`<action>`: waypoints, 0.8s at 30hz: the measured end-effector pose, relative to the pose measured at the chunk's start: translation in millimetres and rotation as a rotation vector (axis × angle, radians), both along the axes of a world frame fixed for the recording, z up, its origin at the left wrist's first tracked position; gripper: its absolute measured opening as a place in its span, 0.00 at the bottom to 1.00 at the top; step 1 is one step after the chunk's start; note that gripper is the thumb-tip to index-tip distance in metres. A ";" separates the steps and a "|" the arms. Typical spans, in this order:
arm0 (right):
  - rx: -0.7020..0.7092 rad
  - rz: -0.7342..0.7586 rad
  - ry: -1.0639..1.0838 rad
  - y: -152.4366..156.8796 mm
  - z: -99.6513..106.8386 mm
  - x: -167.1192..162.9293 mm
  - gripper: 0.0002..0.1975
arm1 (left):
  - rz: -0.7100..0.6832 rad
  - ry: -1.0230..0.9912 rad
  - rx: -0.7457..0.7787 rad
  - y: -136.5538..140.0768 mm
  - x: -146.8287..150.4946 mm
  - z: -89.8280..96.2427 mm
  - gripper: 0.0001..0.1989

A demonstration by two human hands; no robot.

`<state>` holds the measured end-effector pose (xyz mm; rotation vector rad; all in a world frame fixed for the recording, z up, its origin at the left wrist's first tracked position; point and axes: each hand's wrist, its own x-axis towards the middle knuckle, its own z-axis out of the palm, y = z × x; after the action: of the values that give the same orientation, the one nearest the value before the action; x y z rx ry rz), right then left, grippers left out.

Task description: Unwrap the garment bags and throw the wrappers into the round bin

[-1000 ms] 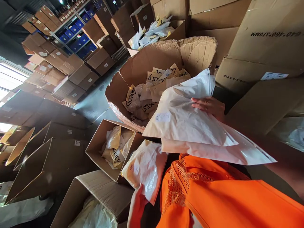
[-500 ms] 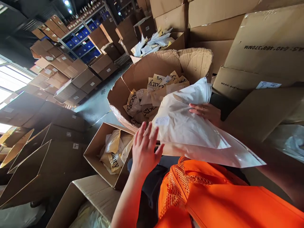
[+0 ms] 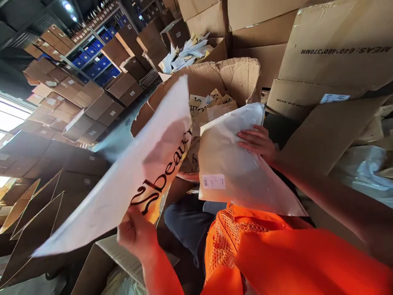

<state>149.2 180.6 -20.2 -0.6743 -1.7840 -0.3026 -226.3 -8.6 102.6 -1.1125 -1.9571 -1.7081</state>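
My left hand [image 3: 136, 229] pinches the lower edge of a frosted plastic bag [image 3: 123, 180], raised and tilted at the left of the head view. Black lettering reading "Sbeauty" runs along its right side. With fingers laid over its top right part, my right hand [image 3: 257, 142] grips a second pouch, a whitish plastic bag [image 3: 227, 151] held above my lap. That one carries a small printed barcode label [image 3: 214, 181] at its lower left. Both bags are apart, a narrow gap between them. Whether my right thumb is behind its bag is hidden.
Ahead stands a large torn-edged carton [image 3: 242, 76] with lettered packets [image 3: 199, 106] in it. Another box of bags [image 3: 187, 53] is behind it. Stacked cartons [image 3: 331, 53] rise at the right, and an open box [image 3: 119, 254] sits at the lower left.
My left hand, open and empty before, has moved down and left and now holds a lettered bag. The right-hand bag looks flatter, its label lower. The view has shifted slightly.
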 end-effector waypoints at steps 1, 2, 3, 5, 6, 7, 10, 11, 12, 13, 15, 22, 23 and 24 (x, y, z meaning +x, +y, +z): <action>-0.019 -0.003 0.002 -1.8 -0.1 0.5 0.13 | 0.031 -0.017 0.023 -7.7 -2.2 -2.5 0.15; -0.044 -0.002 0.009 -3.6 0.1 1.0 0.13 | 0.051 -0.031 0.042 -14.6 -3.1 -5.2 0.15; -0.079 0.002 0.012 -5.4 0.5 1.4 0.13 | 0.064 -0.040 0.052 -20.3 -2.9 -7.9 0.15; -0.176 -0.002 0.016 -8.6 1.5 2.0 0.14 | 0.068 -0.064 0.028 -27.9 -0.9 -12.9 0.14; -0.229 -0.012 0.012 -9.8 1.9 2.3 0.14 | 0.053 -0.088 0.005 -29.7 0.3 -15.0 0.13; -0.282 -0.025 -0.001 -10.8 2.1 2.6 0.15 | 0.041 -0.111 -0.014 -30.4 1.4 -16.8 0.13; -0.389 -0.065 -0.037 -11.9 1.3 3.5 0.18 | 0.005 -0.204 -0.058 -28.9 3.0 -20.4 0.13; -0.399 -0.069 -0.045 -11.9 0.9 3.7 0.19 | -0.007 -0.247 -0.061 -28.2 3.0 -21.2 0.13; -0.397 -0.072 -0.047 -11.7 0.4 3.6 0.19 | -0.022 -0.293 -0.062 -27.6 2.8 -21.9 0.13; -0.377 -0.066 -0.047 -11.7 0.2 3.5 0.19 | -0.036 -0.333 -0.061 -27.3 2.5 -22.4 0.13; -0.323 -0.052 -0.033 -11.7 0.0 2.6 0.17 | -0.052 -0.383 -0.051 -27.5 1.9 -23.4 0.13; -0.292 -0.055 -0.022 -9.1 -1.7 2.4 0.17 | -0.101 -0.406 -0.032 -27.4 8.9 -24.4 0.18; -0.264 -0.057 -0.030 -8.5 -1.9 2.6 0.18 | -0.118 -0.387 -0.022 -26.9 11.0 -23.9 0.20; -0.220 -0.069 -0.054 -8.2 -1.9 2.6 0.17 | -0.141 -0.352 -0.013 -26.6 12.8 -23.4 0.22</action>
<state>151.8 172.4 -22.1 -0.8923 -1.8650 -0.1735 -213.5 -35.2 79.2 -1.0313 -2.1361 -2.0882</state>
